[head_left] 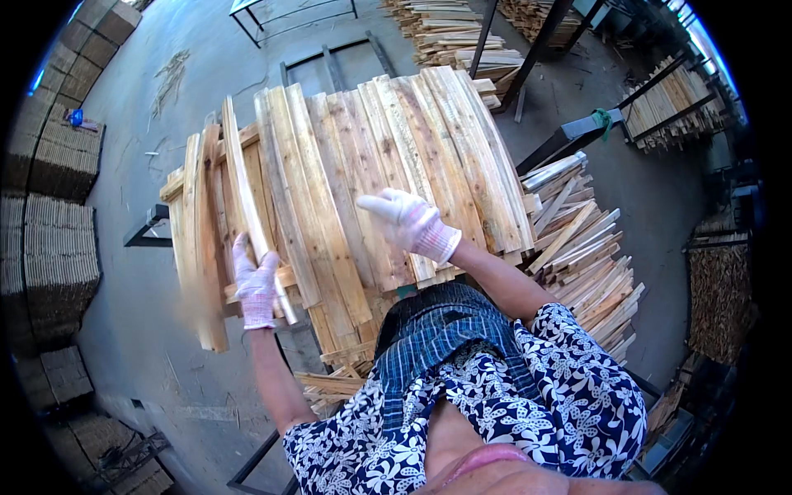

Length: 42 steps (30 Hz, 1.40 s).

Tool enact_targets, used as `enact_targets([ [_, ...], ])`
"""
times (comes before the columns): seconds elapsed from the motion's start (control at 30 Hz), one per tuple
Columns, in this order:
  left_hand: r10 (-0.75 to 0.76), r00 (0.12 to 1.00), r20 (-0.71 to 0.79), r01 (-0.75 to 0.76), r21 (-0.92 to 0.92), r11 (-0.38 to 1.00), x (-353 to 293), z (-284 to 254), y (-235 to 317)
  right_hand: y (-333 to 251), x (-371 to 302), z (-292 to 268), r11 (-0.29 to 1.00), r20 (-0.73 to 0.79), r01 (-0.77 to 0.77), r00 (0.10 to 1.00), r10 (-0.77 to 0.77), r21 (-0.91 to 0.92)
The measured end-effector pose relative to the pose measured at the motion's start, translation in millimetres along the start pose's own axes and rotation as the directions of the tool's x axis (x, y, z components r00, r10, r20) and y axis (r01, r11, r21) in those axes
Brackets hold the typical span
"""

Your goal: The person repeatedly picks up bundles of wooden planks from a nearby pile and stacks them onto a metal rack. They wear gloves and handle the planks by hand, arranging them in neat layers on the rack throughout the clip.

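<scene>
My left hand (256,287), in a white knitted glove, has its thumb and fingers around a narrow wooden slat (244,188). That slat is tipped on edge above the left part of a layer of boards. My right hand (406,219), gloved the same way, is over the middle of the light wooden boards (450,148) with nothing visible in it. Its fingers point left, partly stretched out and a little blurred. The boards lie side by side, lengthwise away from me. At the left, a loose board (210,272) sticks out toward me, its near end blurred.
Right of the boards lies a heap of loose slats (590,264), beside a dark metal post (569,136). Further slat piles (445,33) stand at the back. Tall stacks of bundled wood (62,239) line the left side. A metal frame (334,62) rests on the grey floor beyond.
</scene>
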<state>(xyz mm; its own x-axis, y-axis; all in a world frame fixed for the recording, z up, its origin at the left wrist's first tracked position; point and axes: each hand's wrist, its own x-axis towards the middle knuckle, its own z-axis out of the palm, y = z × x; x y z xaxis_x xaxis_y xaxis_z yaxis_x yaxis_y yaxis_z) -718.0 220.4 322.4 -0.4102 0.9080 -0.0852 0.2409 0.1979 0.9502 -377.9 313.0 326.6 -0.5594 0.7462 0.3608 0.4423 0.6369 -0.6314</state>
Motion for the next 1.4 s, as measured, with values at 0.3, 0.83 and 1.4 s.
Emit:
enact_targets([
  [0.3, 0.077, 0.8, 0.595, 0.328, -0.542, 0.773, -86.4, 197.9, 97.0, -13.3, 23.3, -51.7, 0.193, 0.192, -0.397, 0.745, 0.639, 0.898],
  [0.83, 0.065, 0.997, 0.046, -0.063, -0.045, 0.997, 68.6, 80.9, -58.8, 180.2, -73.1, -136.9, 0.546, -0.168, -0.757, 0.628, 0.76, -0.359],
  [1.4, -0.257, 0.956, 0.143, 0.222, 0.222, 0.949, 37.2, 74.9, 16.1, 231.4, -85.3, -158.0, 0.792, -0.154, -0.61, 0.785, 0.6, -0.021],
])
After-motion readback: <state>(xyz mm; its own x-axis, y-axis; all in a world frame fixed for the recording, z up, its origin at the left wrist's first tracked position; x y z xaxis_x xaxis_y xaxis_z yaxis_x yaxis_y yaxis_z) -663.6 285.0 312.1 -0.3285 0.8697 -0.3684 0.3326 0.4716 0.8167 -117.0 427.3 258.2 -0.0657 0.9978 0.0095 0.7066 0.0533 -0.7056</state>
